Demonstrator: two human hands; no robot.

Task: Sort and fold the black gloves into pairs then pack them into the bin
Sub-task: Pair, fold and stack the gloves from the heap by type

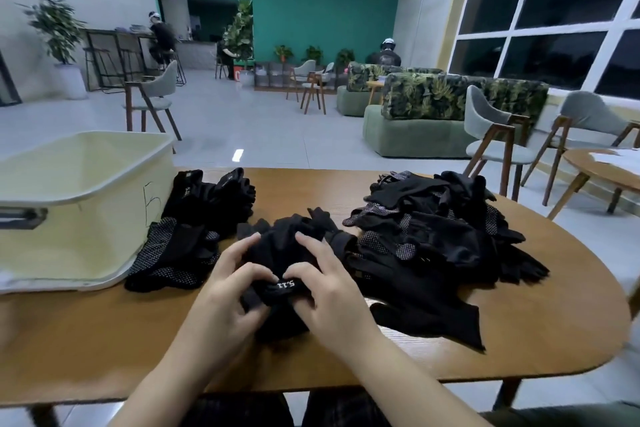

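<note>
The cream bin (pixel 86 191) stands at the frame's left on the wooden surface (pixel 104 340). A loose pile of gloves (pixel 433 236) fills the right. At centre, left hand (pixel 225 291) and right hand (pixel 329 284) pinch a limp glove pair (pixel 277 253) at its cuff; soft, light fabric, best gripped there.
</note>
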